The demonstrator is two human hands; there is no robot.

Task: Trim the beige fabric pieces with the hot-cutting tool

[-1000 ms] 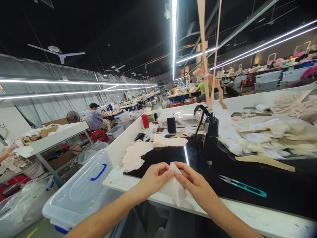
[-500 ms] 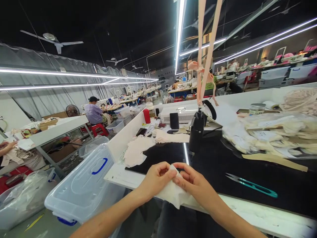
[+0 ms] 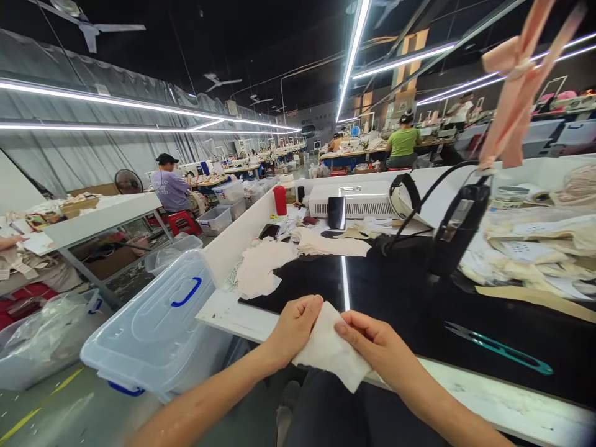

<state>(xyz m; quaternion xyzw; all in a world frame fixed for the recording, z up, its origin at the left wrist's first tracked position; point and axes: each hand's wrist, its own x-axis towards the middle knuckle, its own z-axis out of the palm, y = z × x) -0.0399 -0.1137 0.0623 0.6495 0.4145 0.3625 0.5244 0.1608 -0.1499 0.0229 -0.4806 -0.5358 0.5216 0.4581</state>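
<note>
A small off-white fabric piece hangs between my two hands over the table's front edge. My left hand pinches its upper left side, thumb pressed against the fingers. On the opposite side, my right hand grips the cloth with thumb on top and fingers behind. Teal-handled thread snips lie on the black tabletop to the right of my hands. Beyond the hands at left is a pile of pale fabric pieces, with a stack of similar strips beside it.
A black handheld device hangs from pink fabric strips above the tabletop. Heaped cream pieces lie at right. A white machine box and a phone stand at the back. A lidded plastic bin is at left.
The cloth, bunched between my fingertips before, is now spread flatter, with my hands slightly farther apart. The hanging black device has swung to the right in view, and the camera view has shifted.
</note>
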